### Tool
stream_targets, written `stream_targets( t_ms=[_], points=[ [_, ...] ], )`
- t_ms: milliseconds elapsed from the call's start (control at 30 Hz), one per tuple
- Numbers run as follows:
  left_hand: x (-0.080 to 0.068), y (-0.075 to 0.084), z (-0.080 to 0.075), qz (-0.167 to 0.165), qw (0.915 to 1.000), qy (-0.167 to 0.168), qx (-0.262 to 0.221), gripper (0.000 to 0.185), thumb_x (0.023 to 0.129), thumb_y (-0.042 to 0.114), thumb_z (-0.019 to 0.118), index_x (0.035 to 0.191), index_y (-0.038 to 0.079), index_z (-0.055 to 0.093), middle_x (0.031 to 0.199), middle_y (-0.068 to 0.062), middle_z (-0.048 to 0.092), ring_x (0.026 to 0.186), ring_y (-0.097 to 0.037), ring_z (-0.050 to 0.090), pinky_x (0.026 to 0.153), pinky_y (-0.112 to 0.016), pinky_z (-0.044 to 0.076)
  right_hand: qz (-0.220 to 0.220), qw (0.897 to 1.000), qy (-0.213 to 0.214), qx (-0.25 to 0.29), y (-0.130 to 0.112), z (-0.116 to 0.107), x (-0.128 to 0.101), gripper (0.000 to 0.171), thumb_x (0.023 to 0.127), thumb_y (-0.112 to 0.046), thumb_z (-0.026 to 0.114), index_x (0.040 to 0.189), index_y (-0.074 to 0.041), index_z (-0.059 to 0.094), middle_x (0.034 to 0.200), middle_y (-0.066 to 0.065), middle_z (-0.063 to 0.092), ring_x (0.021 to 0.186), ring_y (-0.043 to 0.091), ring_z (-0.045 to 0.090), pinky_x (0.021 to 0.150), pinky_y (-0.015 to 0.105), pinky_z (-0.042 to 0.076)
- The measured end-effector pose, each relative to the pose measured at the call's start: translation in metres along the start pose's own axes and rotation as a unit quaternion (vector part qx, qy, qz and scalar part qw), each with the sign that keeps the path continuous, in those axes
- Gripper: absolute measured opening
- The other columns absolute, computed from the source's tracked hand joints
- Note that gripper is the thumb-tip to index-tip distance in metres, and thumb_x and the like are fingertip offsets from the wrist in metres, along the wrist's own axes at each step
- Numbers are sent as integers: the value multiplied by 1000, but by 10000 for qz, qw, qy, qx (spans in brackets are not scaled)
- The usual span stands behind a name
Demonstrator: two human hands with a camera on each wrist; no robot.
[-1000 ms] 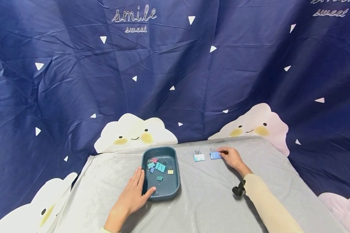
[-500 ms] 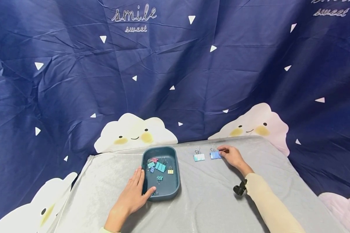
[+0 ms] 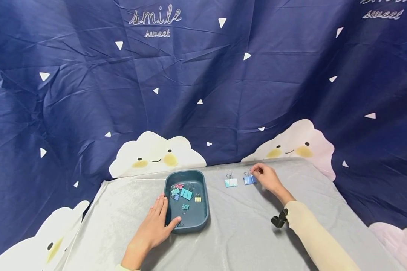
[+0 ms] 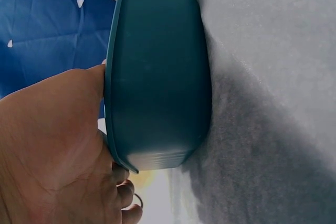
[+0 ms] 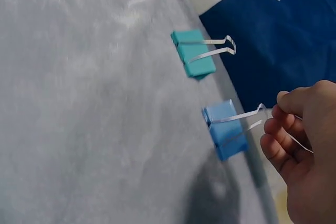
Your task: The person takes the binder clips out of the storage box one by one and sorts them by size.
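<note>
A dark teal tray (image 3: 203, 216) sits on the grey cloth and holds several small binder clips (image 3: 186, 194). My left hand (image 3: 154, 226) rests flat along its near left wall, thumb hooked over the rim; the left wrist view shows the tray wall (image 4: 157, 77) against my palm (image 4: 47, 145). Two clips stand upright to the tray's right: a teal clip (image 3: 231, 182) (image 5: 194, 59) and a blue clip (image 3: 250, 180) (image 5: 226, 129). My right hand (image 3: 266, 178) (image 5: 299, 145) pinches the blue clip's wire handles at their tips.
The table (image 3: 244, 233) is draped in grey cloth, with a navy printed backdrop (image 3: 203, 94) close behind its far edge. A black wrist camera mount (image 3: 279, 219) sits on my right sleeve.
My right hand has lifted slightly and shifted left, from beside the blue clip onto its wire handles. The left hand and tray have not moved.
</note>
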State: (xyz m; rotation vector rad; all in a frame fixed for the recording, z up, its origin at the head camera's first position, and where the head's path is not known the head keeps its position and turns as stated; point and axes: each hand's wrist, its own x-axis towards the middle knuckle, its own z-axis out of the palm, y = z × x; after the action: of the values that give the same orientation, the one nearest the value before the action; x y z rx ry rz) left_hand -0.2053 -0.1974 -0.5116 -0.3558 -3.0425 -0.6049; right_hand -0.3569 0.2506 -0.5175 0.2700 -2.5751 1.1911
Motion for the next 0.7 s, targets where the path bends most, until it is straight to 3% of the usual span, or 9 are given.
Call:
stream_targets(
  t_ms=[467,700],
  points=[
    [0,0,-1,-1,10000,-23,32,94,105,58,57,167,-6,25,177,-24,17,166,-41,17,133,-60,24,-496,9977,-337,303,-36,4,-1,6,98,-8,74,101,-3,75,86,6,73,75,8,60,69,21,50],
    [0,0,-1,27,10000,3,42,94,105,57,58,166,-6,25,177,-24,18,165,-41,18,132,-60,24,-643,9965,-527,101,-59,7,0,4,99,-12,75,101,-9,76,88,2,74,75,8,61,70,22,51]
  ],
)
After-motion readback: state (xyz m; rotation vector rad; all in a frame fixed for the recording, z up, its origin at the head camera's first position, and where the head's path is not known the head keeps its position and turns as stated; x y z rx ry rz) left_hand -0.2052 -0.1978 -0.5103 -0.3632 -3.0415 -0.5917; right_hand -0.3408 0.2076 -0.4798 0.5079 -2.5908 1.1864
